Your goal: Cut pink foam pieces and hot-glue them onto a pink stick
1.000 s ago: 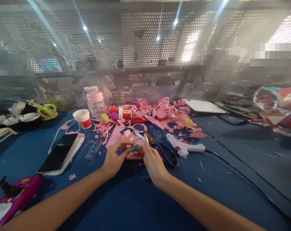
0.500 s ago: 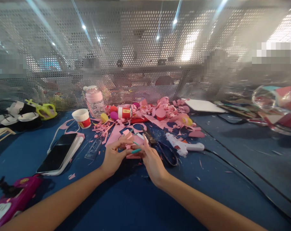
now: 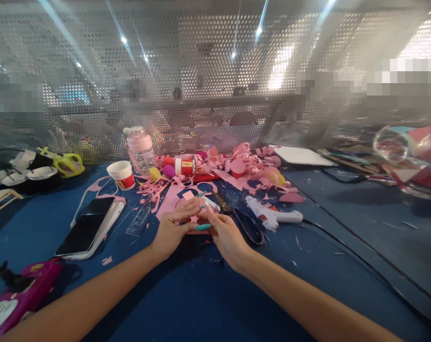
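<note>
My left hand and my right hand meet over the blue table, fingertips pinched together on a small pink paper piece. The nails are teal. Black-handled scissors lie just right of my right hand. A white glue gun lies beyond them, its cord running off to the right.
A pile of pink paper scraps spreads behind the hands, with a red-and-white glue pot, a white cup and a pink bottle. A phone lies at left, a magenta case at bottom left. A perforated metal screen closes the back.
Both hands shifted slightly away from me and closer together, still pinching the pink piece. Nothing else moved.
</note>
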The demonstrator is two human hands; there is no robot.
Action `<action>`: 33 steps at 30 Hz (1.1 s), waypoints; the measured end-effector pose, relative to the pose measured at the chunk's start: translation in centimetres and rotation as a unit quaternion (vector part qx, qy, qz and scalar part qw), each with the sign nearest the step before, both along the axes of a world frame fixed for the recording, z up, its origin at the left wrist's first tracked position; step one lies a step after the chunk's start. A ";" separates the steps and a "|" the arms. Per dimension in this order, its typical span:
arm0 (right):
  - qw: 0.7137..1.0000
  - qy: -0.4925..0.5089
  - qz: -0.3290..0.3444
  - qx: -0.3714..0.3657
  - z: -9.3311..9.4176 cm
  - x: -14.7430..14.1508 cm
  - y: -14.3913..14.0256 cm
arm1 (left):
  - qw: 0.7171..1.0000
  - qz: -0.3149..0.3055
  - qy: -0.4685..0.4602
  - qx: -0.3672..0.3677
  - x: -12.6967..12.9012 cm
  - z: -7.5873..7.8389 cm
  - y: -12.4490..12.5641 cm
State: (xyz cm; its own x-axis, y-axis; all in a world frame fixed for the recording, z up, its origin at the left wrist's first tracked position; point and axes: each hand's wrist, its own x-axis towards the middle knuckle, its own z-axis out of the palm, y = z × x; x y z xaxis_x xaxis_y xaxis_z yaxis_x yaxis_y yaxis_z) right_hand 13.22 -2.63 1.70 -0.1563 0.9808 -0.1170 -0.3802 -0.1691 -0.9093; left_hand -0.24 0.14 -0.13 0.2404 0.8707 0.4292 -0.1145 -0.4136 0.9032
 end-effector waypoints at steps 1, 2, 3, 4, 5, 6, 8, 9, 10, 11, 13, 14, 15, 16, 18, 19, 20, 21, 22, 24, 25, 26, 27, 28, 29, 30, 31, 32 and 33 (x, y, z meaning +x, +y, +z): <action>1.000 -0.011 0.005 0.011 0.1 0.0 0.0 | 1.000 -0.001 -0.002 0.003 0.0 0.1 0.0; 0.999 -0.022 0.007 0.031 0.1 -0.1 0.0 | 1.000 0.000 -0.001 0.006 0.1 0.2 -0.1; 0.998 -0.032 0.006 0.058 0.1 -0.2 0.0 | 1.000 0.002 0.004 0.009 0.2 0.3 -0.3; 0.995 -0.040 0.006 0.089 0.1 -0.3 -0.1 | 1.000 0.003 0.014 0.012 0.3 0.5 -0.4; 0.992 -0.046 0.006 0.121 0.1 -0.4 -0.1 | 1.000 0.002 0.027 0.016 0.4 0.6 -0.6; 0.987 -0.052 0.004 0.152 0.0 -0.5 -0.2 | 0.999 0.000 0.039 0.020 0.5 0.8 -0.8; 0.978 -0.071 -0.010 0.197 -0.1 -0.6 -0.3 | 0.998 -0.006 0.054 0.027 0.6 0.9 -1.1; 0.974 -0.080 -0.020 0.209 -0.1 -0.6 -0.3 | 0.998 -0.005 0.054 0.028 0.6 1.0 -1.3; 0.972 -0.090 -0.027 0.214 -0.1 -0.6 -0.4 | 0.998 -0.003 0.053 0.028 0.6 0.9 -1.4; 0.971 -0.098 -0.032 0.214 -0.1 -0.5 -0.5 | 0.998 0.000 0.049 0.030 0.6 0.8 -1.5; 0.970 -0.115 -0.033 0.213 0.0 -0.5 -0.6 | 0.997 0.027 0.038 0.056 0.4 0.6 -1.5; 0.968 -0.124 -0.031 0.215 0.1 -0.5 -0.7 | 0.994 0.057 0.035 0.087 0.2 0.5 -1.5; 0.966 -0.133 -0.030 0.218 0.1 -0.5 -0.7 | 0.986 0.098 0.042 0.132 0.0 0.4 -1.4; 0.965 -0.141 -0.031 0.220 0.2 -0.5 -0.8 | 0.971 0.145 0.057 0.183 -0.2 0.3 -1.3; 0.962 -0.157 -0.030 0.221 0.1 -0.5 -0.8 | 0.929 0.210 0.123 0.279 -0.6 0.3 -1.2; 0.961 -0.163 -0.030 0.221 0.1 -0.5 -0.8 | 0.910 0.217 0.163 0.314 -0.8 0.4 -1.1; 0.960 -0.168 -0.031 0.222 0.0 -0.5 -0.9 | 0.894 0.208 0.202 0.341 -0.9 0.5 -1.1; 0.959 -0.172 -0.031 0.223 -0.1 -0.6 -0.9 | 0.883 0.191 0.236 0.357 -1.0 0.6 -1.2; 0.959 -0.173 -0.031 0.223 -0.2 -0.6 -0.9 | 0.876 0.175 0.260 0.367 -1.0 0.8 -1.2; 0.958 -0.173 -0.026 0.227 -0.4 -0.6 -1.0 | 0.870 0.153 0.281 0.376 -1.0 1.0 -1.4; 0.957 -0.174 -0.021 0.230 -0.4 -0.7 -1.1 | 0.870 0.148 0.280 0.378 -1.0 1.0 -1.5; 0.956 -0.177 -0.014 0.236 -0.5 -0.7 -1.1 | 0.872 0.141 0.275 0.379 -1.0 1.0 -1.6; 0.953 -0.180 -0.007 0.245 -0.5 -0.7 -1.2 | 0.877 0.131 0.268 0.378 -1.0 1.0 -1.6; 0.949 -0.185 -0.001 0.256 -0.4 -0.7 -1.2 | 0.883 0.116 0.257 0.375 -1.0 1.0 -1.6; 0.944 -0.193 0.004 0.267 -0.4 -0.7 -1.3 | 0.892 0.098 0.244 0.369 -1.0 0.9 -1.6; 0.939 -0.203 0.005 0.278 -0.4 -0.7 -1.3 | 0.901 0.081 0.227 0.360 -1.1 0.9 -1.5; 0.934 -0.212 0.005 0.289 -0.4 -0.7 -1.4 | 0.911 0.066 0.208 0.350 -1.1 0.8 -1.5; 0.928 -0.222 0.005 0.298 -0.4 -0.7 -1.4 | 0.919 0.056 0.189 0.342 -1.1 0.7 -1.5; 0.924 -0.230 0.005 0.306 -0.4 -0.7 -1.4 | 0.924 0.050 0.174 0.337 -1.1 0.7 -1.4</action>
State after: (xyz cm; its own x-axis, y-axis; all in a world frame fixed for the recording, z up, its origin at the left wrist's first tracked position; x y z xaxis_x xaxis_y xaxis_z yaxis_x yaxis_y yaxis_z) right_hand 12.53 -4.05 1.30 -0.2368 0.8842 0.4027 0.0685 0.4286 -0.9009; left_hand -1.37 -1.31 0.56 0.3981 0.4594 0.7940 0.2037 -0.8882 0.4117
